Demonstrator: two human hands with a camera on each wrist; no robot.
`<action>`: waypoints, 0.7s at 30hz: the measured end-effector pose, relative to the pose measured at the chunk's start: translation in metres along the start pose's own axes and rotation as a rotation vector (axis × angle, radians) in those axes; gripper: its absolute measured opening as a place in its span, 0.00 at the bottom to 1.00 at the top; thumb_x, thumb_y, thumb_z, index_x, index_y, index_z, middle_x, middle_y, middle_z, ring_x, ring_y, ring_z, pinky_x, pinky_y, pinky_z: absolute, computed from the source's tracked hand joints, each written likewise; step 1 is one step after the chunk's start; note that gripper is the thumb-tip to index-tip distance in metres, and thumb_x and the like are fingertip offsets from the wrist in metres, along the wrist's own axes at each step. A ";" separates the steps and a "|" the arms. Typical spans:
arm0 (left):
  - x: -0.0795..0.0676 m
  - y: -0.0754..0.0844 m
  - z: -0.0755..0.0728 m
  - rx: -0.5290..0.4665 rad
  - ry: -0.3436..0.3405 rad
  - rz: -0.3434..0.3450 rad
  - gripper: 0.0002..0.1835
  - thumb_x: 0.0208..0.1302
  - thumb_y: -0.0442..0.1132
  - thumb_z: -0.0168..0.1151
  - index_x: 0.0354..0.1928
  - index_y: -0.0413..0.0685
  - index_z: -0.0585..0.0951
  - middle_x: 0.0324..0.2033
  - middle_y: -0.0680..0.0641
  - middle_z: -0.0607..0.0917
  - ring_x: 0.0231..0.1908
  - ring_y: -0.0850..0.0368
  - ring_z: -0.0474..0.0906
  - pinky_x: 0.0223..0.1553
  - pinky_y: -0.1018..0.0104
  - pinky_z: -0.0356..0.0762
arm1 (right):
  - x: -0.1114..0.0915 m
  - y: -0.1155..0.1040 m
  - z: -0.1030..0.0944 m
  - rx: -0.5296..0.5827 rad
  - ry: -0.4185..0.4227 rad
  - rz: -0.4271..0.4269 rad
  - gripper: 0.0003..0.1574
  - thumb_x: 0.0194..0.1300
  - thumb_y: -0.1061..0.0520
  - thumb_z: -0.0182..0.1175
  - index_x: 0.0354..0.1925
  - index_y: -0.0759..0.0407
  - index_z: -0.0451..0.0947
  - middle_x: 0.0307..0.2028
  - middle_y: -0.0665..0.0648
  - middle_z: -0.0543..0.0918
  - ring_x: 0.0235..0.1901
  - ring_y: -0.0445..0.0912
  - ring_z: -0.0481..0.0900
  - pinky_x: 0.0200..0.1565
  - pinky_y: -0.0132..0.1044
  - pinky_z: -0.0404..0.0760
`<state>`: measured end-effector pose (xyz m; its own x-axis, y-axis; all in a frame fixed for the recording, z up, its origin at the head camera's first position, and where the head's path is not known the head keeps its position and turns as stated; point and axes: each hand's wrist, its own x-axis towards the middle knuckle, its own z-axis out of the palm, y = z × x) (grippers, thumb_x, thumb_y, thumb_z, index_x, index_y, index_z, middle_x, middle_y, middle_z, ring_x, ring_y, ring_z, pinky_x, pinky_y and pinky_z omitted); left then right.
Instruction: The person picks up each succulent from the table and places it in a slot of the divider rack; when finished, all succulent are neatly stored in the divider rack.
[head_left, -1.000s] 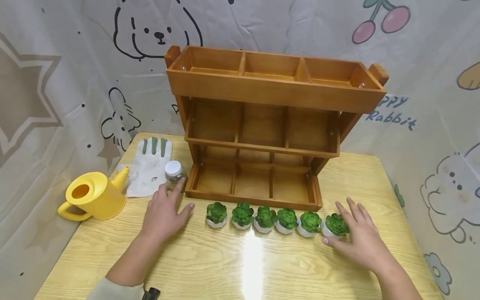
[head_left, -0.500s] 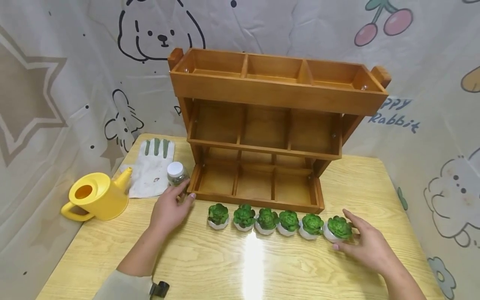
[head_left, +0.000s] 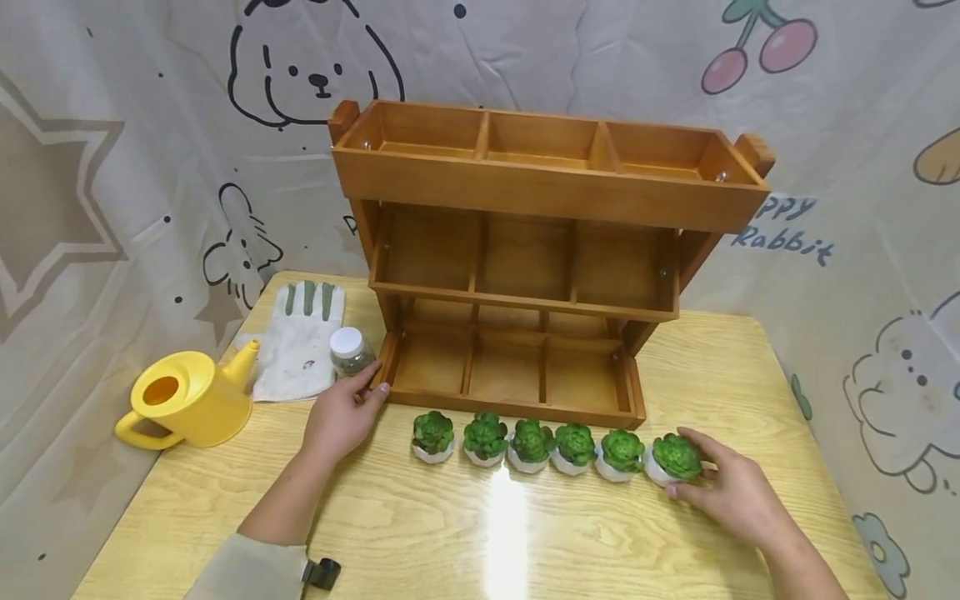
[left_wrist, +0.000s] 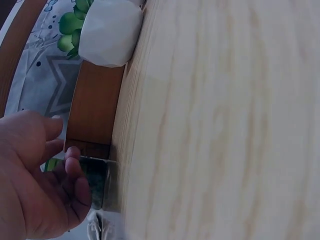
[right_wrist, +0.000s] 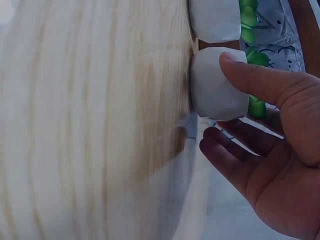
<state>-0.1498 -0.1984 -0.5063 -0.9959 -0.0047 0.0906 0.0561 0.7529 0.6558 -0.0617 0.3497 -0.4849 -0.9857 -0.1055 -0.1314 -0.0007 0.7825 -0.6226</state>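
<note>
Six-compartment-style tiers make up a brown wooden planter shelf, standing at the table's back. Along its front runs a row of several small succulents in white faceted pots, such as the leftmost potted succulent. My right hand pinches the rightmost potted succulent, thumb on the near side of its pot and index finger behind; the other fingers curl loosely off it. My left hand rests its fingertips at the shelf's lower left front corner, fingers loosely bent, beside a white-lidded jar.
A yellow watering can stands at the left of the table, its spout towards a white-and-green glove lying flat. A patterned cloth hangs behind and around the table. The wood-grain tabletop extends in front of the pots.
My right hand has closed its thumb and index finger round the rightmost pot. My left hand has shifted from beside the jar to the shelf's corner.
</note>
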 end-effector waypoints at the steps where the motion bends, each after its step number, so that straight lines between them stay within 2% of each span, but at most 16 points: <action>1: 0.000 0.000 0.000 0.009 -0.001 -0.002 0.27 0.77 0.51 0.60 0.73 0.53 0.76 0.32 0.48 0.83 0.30 0.54 0.77 0.29 0.58 0.74 | 0.000 0.000 0.000 0.002 0.004 -0.001 0.62 0.52 0.47 0.83 0.76 0.63 0.63 0.69 0.78 0.69 0.54 0.72 0.82 0.50 0.49 0.86; 7: -0.004 0.001 -0.002 0.103 0.024 -0.002 0.25 0.79 0.50 0.57 0.73 0.54 0.76 0.50 0.38 0.88 0.35 0.48 0.81 0.36 0.47 0.79 | 0.004 -0.002 0.004 0.044 0.007 -0.007 0.60 0.53 0.48 0.82 0.76 0.61 0.64 0.66 0.77 0.73 0.55 0.72 0.82 0.50 0.49 0.86; 10: -0.004 0.000 -0.003 0.137 0.025 -0.004 0.25 0.79 0.50 0.57 0.73 0.54 0.76 0.51 0.36 0.87 0.36 0.46 0.82 0.37 0.44 0.80 | 0.005 -0.002 0.005 0.077 0.011 -0.004 0.59 0.54 0.49 0.82 0.76 0.61 0.65 0.65 0.77 0.74 0.54 0.72 0.82 0.49 0.45 0.87; 14: -0.003 0.002 -0.003 0.144 0.023 -0.008 0.25 0.79 0.50 0.57 0.72 0.53 0.76 0.56 0.35 0.86 0.44 0.38 0.85 0.42 0.40 0.81 | 0.004 -0.001 0.004 0.092 0.017 0.014 0.58 0.54 0.47 0.82 0.75 0.59 0.65 0.64 0.75 0.75 0.54 0.71 0.83 0.48 0.43 0.87; 17: -0.001 0.003 -0.003 0.134 0.022 -0.014 0.24 0.78 0.51 0.58 0.71 0.53 0.78 0.59 0.35 0.84 0.52 0.32 0.83 0.47 0.37 0.81 | 0.003 -0.001 0.001 0.105 0.020 0.024 0.58 0.55 0.45 0.81 0.76 0.59 0.64 0.64 0.74 0.75 0.54 0.71 0.83 0.48 0.44 0.87; 21: 0.002 0.004 -0.003 0.118 0.020 -0.025 0.24 0.77 0.52 0.60 0.70 0.54 0.79 0.59 0.37 0.83 0.56 0.30 0.81 0.51 0.34 0.79 | 0.002 -0.008 -0.006 0.106 0.032 0.026 0.59 0.57 0.42 0.79 0.77 0.58 0.63 0.65 0.74 0.74 0.54 0.72 0.82 0.47 0.46 0.88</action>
<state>-0.1511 -0.1973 -0.5017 -0.9952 -0.0361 0.0910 0.0218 0.8245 0.5655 -0.0649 0.3473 -0.4758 -0.9900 -0.0650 -0.1250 0.0410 0.7156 -0.6973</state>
